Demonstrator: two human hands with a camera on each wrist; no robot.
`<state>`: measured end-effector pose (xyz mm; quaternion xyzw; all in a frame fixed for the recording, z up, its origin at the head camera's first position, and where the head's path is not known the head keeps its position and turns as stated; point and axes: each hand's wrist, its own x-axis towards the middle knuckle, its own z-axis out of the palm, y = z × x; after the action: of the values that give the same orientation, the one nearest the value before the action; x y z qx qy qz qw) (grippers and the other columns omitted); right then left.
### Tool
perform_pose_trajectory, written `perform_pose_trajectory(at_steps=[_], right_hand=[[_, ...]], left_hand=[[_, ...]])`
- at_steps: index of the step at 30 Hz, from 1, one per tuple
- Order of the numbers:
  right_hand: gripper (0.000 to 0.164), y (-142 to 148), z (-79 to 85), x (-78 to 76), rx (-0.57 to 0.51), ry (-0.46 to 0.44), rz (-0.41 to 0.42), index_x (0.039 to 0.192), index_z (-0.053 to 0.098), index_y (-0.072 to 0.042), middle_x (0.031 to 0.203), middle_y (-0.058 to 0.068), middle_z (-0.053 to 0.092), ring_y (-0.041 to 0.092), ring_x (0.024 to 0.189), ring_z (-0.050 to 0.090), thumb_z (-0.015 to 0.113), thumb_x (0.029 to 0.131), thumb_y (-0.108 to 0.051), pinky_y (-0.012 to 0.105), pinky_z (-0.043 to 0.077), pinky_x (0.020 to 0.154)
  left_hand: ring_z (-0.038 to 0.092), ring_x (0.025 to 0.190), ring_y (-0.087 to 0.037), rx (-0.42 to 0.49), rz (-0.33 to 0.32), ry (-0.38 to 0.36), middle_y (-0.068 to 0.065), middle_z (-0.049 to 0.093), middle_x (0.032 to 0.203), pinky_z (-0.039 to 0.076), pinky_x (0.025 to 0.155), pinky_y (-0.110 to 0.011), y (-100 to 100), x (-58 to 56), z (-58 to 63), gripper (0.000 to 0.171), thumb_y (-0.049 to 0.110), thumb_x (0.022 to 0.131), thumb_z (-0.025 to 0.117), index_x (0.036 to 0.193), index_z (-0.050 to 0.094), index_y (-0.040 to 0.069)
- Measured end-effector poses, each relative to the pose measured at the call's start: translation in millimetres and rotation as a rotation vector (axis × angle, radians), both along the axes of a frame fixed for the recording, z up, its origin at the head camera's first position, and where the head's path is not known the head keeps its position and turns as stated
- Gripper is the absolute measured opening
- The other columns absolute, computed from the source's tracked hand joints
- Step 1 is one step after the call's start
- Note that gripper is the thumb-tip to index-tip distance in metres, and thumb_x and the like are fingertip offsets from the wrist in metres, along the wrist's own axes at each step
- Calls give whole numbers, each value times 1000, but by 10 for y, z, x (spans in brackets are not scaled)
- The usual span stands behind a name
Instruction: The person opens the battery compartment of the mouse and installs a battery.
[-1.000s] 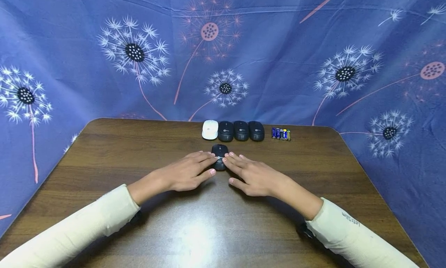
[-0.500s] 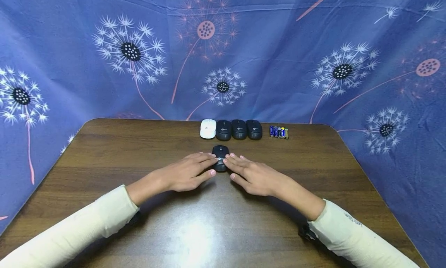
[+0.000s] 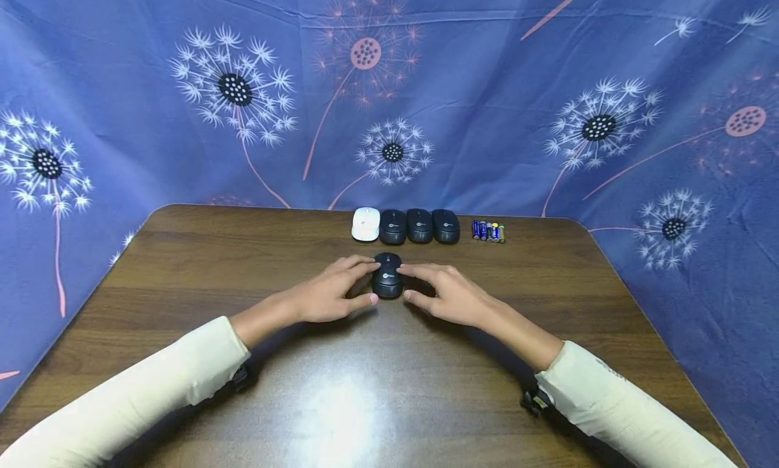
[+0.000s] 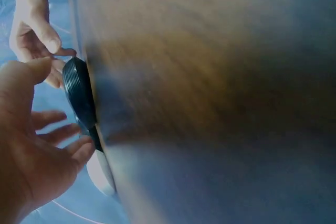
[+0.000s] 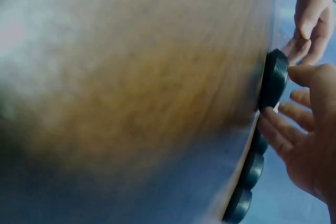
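Observation:
A black computer mouse [image 3: 388, 287] lies on the table in front of the row, its pale logo in plain sight. My left hand [image 3: 325, 292] is at its left side, thumb and fingers spread, fingertips at the mouse's edge. On the opposite side is my right hand [image 3: 453, 295], index fingertip at the right edge and thumb near the lower corner. Both wrist views show the mouse's ridged end [image 4: 77, 85] between the hands; whether every fingertip touches it I cannot tell. Neither hand wraps round the mouse.
Behind it, a white mouse [image 3: 366, 224] and three black mice [image 3: 419, 226] stand side by side near the table's far edge. Several small batteries [image 3: 489, 231] lie in a row to their right. A blue dandelion-print cloth [image 3: 487, 82] hangs behind the wooden table [image 3: 201, 272].
Both hands have drawn their fingers off the mouse's top to its sides, so the logo is uncovered. The mouse has stayed in about the same place.

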<state>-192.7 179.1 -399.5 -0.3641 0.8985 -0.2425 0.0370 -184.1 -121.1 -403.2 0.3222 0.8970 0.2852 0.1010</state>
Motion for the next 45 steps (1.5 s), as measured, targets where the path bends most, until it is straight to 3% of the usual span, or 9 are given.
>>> perform_pose_trajectory(at_steps=[7,12,19,22,25,29,32,40,45], right_hand=[[94,-43,-4,-212,82,-74,-81,168,50,-3,167,21,59,42,153,59,89,96,-50,63,49,132],[99,-109,-7,-308,114,-92,-69,169,50,-3,169,19,57,40,155,56,91,94,-53,61,48,133],[89,-121,-6,-286,133,-68,-67,164,57,-4,164,17,64,38,153,58,91,96,-49,58,48,134],[87,-114,7,-272,140,-85,-62,165,55,-5,165,17,62,38,154,57,89,98,-47,59,47,134],[82,-94,17,-274,127,-95,-44,165,54,-7,165,16,63,39,153,58,87,99,-45,60,47,134],[67,-49,31,-279,77,-106,8,158,56,-12,162,14,66,39,152,60,82,104,-40,62,46,134],[54,-23,43,-268,34,-113,38,154,58,-14,159,12,69,37,152,61,77,109,-37,62,47,133],[46,-28,42,-212,-119,-220,12,157,59,-13,156,13,71,33,146,68,65,117,-34,59,57,125],[41,-80,43,-193,-203,-237,-24,154,62,-17,149,12,75,30,142,71,67,116,-30,57,61,120]], left_hand=[[40,166,-48,-36,58,-29,-27,43,177,32,142,-66,75,-145,-44,101,49,103,81,174,34,-3],[45,162,-46,-39,32,-16,-25,47,175,35,140,-67,145,-236,-50,98,43,99,87,171,40,-4],[50,158,-36,-8,13,69,-15,56,169,40,137,-64,97,-601,-605,93,50,97,89,168,49,5],[51,158,-32,-29,-2,95,-11,56,170,42,137,-61,63,-678,-714,93,59,99,84,169,48,9],[52,157,-35,-23,-20,110,-15,58,168,44,135,-61,55,-554,-578,89,63,104,75,169,49,8],[54,153,-42,14,-27,46,-21,59,166,45,133,-63,57,-301,-208,78,52,111,69,167,49,1],[55,153,-41,21,-15,-20,-19,59,167,44,135,-64,48,-221,-59,70,44,115,65,169,49,3],[54,152,-37,43,15,-37,-14,61,167,45,133,-63,34,-170,-42,61,45,122,47,170,48,8],[61,140,-35,72,66,-34,-14,74,142,52,123,-61,59,-149,-23,55,44,123,40,166,53,11]])
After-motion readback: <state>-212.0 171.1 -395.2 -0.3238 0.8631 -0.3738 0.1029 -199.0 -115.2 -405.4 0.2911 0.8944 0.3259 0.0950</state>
